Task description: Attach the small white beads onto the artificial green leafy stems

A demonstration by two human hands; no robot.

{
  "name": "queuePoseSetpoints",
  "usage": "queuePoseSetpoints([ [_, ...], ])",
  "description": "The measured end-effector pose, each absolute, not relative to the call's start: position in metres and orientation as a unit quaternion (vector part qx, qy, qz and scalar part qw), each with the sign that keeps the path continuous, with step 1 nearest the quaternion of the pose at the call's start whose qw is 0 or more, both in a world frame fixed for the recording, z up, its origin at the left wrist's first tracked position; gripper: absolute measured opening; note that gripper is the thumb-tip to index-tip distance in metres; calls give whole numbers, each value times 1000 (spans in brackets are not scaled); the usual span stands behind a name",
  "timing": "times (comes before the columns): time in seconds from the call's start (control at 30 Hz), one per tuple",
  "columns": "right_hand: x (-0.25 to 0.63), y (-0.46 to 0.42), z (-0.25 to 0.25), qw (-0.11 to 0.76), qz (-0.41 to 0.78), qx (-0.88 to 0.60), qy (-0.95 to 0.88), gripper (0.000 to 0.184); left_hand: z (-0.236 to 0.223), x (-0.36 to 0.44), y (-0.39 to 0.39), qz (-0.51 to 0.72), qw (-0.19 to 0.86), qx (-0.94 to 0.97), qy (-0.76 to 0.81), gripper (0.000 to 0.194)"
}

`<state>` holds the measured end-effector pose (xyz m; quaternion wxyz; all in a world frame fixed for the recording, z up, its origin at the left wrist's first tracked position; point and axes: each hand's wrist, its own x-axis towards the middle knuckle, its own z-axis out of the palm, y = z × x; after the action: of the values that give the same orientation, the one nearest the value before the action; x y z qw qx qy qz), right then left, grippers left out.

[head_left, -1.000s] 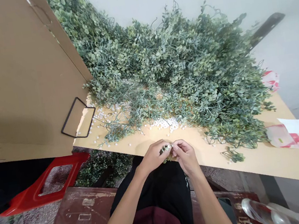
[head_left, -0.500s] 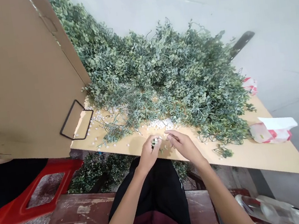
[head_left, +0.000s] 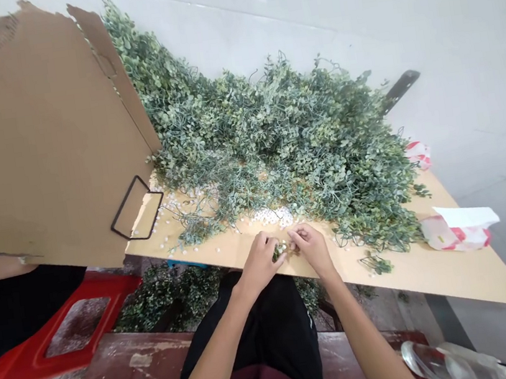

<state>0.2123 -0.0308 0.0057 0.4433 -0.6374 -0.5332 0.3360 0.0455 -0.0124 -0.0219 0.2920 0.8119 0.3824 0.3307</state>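
Person seated at a work surface, viewed from the head. The left hand point(head_left: 260, 265) and right hand point(head_left: 311, 247) meet near the front edge of the light wooden surface point(head_left: 411, 277). The left fingers point(head_left: 269, 256) curl around a small sprig of artificial foliage point(head_left: 280, 249); the right fingers point(head_left: 298, 236) close narrowly at its right end, gripping something too small to tell. Just beyond the hands lies a cluster of white beads point(head_left: 272, 215), with loose beads scattered toward the left. A large heap of artificial foliage point(head_left: 296, 133) covers the back of the surface against a pale wall point(head_left: 445, 18). A cardboard sheet point(head_left: 38, 138) with a black-rimmed handle cutout point(head_left: 136, 209) blocks the view at left, hiding the surface's left end. A red-and-white plastic bag point(head_left: 457, 235) lies near the right corner. Below the front edge stands a red plastic stool point(head_left: 64, 322). No lettering is legible.
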Motion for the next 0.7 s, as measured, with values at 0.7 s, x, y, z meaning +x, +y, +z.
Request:
queuePoseSetpoints([
  [0.7,221,-35,-5,597,373,-590,-395,21,-8,31,-4,389,551,607,420,23],
])
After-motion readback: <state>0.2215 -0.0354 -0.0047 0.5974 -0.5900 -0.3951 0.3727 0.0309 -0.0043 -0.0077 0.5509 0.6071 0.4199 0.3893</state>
